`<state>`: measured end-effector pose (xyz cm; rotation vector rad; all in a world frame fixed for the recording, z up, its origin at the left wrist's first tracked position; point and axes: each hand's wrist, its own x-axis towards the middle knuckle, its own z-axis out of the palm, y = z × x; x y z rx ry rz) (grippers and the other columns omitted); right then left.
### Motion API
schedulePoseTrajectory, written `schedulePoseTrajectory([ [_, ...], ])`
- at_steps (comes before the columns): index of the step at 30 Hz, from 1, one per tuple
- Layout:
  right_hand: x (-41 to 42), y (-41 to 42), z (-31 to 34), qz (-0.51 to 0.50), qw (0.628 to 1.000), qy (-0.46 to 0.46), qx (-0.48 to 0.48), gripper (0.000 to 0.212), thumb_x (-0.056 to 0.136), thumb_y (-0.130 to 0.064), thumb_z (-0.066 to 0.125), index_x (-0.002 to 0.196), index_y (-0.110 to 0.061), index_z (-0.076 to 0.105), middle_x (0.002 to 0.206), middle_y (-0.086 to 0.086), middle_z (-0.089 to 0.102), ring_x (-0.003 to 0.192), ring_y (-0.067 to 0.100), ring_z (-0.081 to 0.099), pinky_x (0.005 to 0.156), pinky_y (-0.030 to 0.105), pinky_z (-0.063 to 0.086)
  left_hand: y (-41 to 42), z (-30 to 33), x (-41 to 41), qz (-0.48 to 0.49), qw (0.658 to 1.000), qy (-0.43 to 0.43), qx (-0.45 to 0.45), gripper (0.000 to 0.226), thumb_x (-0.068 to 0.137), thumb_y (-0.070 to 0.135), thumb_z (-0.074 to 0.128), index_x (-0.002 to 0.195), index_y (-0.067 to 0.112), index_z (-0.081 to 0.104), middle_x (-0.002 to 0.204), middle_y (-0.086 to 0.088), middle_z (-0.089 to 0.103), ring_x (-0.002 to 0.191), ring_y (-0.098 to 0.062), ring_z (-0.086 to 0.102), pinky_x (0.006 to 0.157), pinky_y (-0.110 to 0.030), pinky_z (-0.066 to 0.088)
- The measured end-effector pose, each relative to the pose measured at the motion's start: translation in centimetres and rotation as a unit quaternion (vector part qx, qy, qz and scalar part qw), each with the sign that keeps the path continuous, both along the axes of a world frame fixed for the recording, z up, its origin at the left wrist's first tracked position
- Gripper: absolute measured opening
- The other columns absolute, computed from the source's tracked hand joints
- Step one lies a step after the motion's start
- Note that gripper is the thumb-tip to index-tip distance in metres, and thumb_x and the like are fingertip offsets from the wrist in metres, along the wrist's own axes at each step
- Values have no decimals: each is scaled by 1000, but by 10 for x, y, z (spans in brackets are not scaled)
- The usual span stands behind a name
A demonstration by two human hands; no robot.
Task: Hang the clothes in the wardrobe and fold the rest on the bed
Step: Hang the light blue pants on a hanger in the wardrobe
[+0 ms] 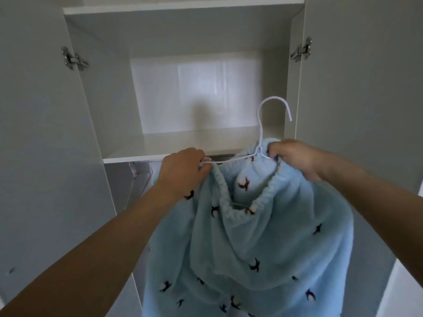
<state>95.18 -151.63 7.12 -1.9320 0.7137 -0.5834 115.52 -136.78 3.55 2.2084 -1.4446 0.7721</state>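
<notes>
At frame centre, the left hand (183,167) grips the hanger (258,154) and garment (263,243); the right hand (295,157) grips both before the open wardrobe (183,10).

Pale blue, dark-motifed garment (263,236); white hanger (261,133)
</notes>
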Motion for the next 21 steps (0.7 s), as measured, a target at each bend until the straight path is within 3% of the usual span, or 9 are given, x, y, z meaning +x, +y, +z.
schedulePoseTrajectory([
  [2, -9, -8, -6, -13, 993, 74, -90, 14, 81, -11, 52, 69, -5, 53, 68, 14, 47, 63, 23, 47, 62, 28, 36, 8, -1, 5, 15, 999, -49, -8, 30, 98, 46, 38, 81, 23, 47, 89, 1, 60, 85, -22, 59, 65, -29, 33],
  [4, -20, -19, -14, -42, 979, 132, -150, 28, 89, -8, 47, 61, -8, 47, 63, 5, 45, 60, 15, 41, 54, 26, 31, 19, -2, 18, 51, 998, -22, -17, 33, 98, 43, 39, 71, 24, 43, 80, 1, 57, 81, -23, 58, 62, -29, 32],
  [7, -26, -26, -21, -50, 961, 209, -173, 21, 91, -9, 47, 71, -7, 52, 67, 3, 44, 65, 16, 40, 55, 26, 30, 26, -6, 29, 66, 997, 18, -23, 37, 97, 37, 42, 63, 23, 44, 67, 5, 47, 75, -24, 58, 59, -29, 31],
  [11, -10, -22, -19, 0, 939, 306, -159, 21, 90, -5, 43, 86, -4, 64, 77, 1, 51, 72, 16, 49, 63, 26, 44, 19, -14, 21, 7, 999, 15, -29, 37, 99, 39, 45, 83, 15, 68, 69, 3, 43, 70, -20, 49, 61, -29, 32],
  [14, -10, -24, -19, 46, 944, 322, -57, 15, 86, -4, 51, 85, -9, 66, 87, 7, 63, 81, 20, 59, 71, 30, 52, 20, -16, 28, 3, 996, 54, -76, 38, 97, 34, 50, 76, 9, 70, 61, 3, 38, 64, -22, 47, 60, -29, 30],
  [17, -16, -33, -18, 70, 961, 267, 32, 22, 85, -3, 53, 102, 1, 66, 100, 19, 65, 93, 27, 61, 83, 37, 49, 24, -20, 41, 42, 992, 53, -104, 41, 95, 29, 50, 65, 6, 66, 58, 0, 37, 65, -31, 50, 63, -32, 32],
  [19, -16, -38, -18, 76, 967, 241, 35, 22, 85, -3, 53, 103, 0, 66, 101, 20, 66, 92, 27, 62, 86, 39, 48, 24, -23, 45, 71, 991, 30, -105, 42, 95, 27, 48, 66, 4, 67, 59, -2, 38, 64, -30, 46, 65, -34, 33],
  [21, -13, -37, -17, 76, 967, 245, -8, 16, 87, -3, 51, 91, -7, 66, 90, 12, 66, 85, 23, 61, 78, 35, 49, 25, -24, 46, 75, 991, 23, -106, 45, 96, 28, 45, 68, 3, 68, 59, -5, 41, 66, -31, 48, 67, -35, 35],
])
